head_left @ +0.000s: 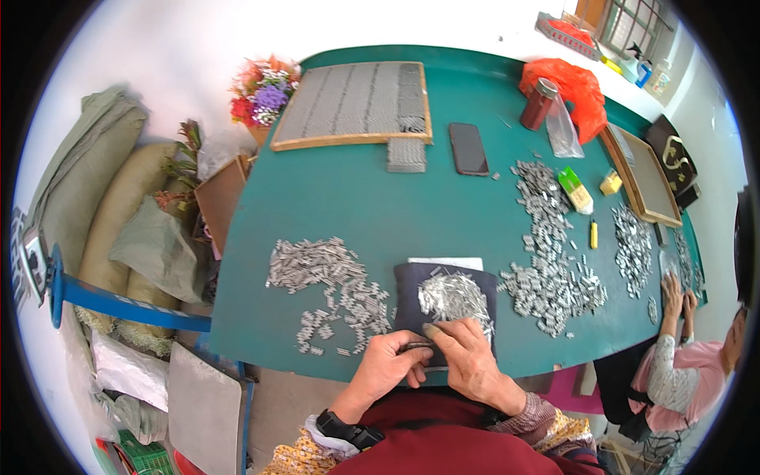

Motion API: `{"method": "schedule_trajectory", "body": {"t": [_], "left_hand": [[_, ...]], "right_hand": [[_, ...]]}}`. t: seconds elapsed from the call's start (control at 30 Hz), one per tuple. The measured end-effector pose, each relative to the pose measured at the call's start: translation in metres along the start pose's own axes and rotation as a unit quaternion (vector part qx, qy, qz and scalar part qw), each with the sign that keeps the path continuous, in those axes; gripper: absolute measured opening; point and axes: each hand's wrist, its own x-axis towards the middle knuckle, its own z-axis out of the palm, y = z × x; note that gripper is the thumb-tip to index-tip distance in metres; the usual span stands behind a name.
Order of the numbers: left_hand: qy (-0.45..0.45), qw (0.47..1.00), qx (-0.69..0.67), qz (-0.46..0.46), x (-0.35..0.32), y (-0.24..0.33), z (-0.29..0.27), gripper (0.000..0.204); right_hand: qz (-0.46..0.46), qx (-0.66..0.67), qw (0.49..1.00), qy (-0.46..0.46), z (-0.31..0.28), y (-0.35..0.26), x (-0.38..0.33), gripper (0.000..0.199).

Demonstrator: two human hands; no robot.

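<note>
I'm watching the left hand [391,359] pinching a small dark piece [413,345]; the right hand [470,360] is partly hiding it, its own grip unclear from here. Silvery pins [453,296] are lying just beyond that hand.

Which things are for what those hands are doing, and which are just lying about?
Seems part of the job:
small dark piece, too unclear to name, between the left hand and right hand
shiny metal slivers on the dark pad
probably the grey metal pieces nearby

Seems just lying about:
black phone
dark red flask
orange-red bag
bright flowers
</note>
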Motion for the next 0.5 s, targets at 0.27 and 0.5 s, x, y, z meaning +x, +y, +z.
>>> {"method": "schedule_trajectory", "body": {"t": [0.27,0.5], "left_hand": [[0.171,0.972,0.068,0.143,-0.006,0.008,-0.055,0.011],[0.414,0.83,0.333,0.167,0.007,0.019,-0.12,0.015]], "right_hand": [[-0.025,0.0,1.0,-0.015,-0.003,-0.004,-0.011,0.043],[-0.021,-0.007,1.0,-0.017,-0.001,-0.006,-0.011,0.046]]}}
